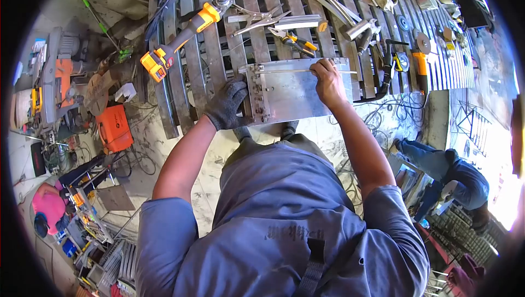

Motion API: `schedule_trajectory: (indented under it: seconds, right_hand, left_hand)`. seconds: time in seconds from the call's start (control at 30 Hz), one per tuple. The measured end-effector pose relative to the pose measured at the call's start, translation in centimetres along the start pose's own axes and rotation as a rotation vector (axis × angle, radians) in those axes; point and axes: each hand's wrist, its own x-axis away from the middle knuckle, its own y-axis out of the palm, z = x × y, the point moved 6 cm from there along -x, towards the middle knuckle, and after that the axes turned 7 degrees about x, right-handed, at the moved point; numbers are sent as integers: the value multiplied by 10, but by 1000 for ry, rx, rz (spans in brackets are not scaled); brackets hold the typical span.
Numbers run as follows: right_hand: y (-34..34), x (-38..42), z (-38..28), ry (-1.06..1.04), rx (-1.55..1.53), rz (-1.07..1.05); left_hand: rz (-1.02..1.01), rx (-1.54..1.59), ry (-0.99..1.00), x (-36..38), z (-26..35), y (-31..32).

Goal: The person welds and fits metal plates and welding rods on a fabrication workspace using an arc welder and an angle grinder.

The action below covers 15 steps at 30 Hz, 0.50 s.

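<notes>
A rectangular metal plate lies at the near edge of the slatted metal bench, its front part jutting past the slats. Along its left side runs a strip with several small fittings or holes. A thin metal rod stretches across the plate near its far edge. My left hand, in a dark grey glove, is closed on the plate's left edge. Bare, my right hand pinches the rod toward its right end, above the plate.
On the slatted bench lie a yellow angle grinder, locking pliers, yellow-handled pliers, a hammer and a tape measure. An orange case stands left. Two other people are nearby.
</notes>
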Motion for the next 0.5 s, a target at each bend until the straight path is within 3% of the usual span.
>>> schedule_trajectory:
  seconds: [0.5]
  right_hand:
    - [26, -3, 11, -39, 90, 16]
  left_hand:
    - [-49, 34, -66, -1, -5, 1]
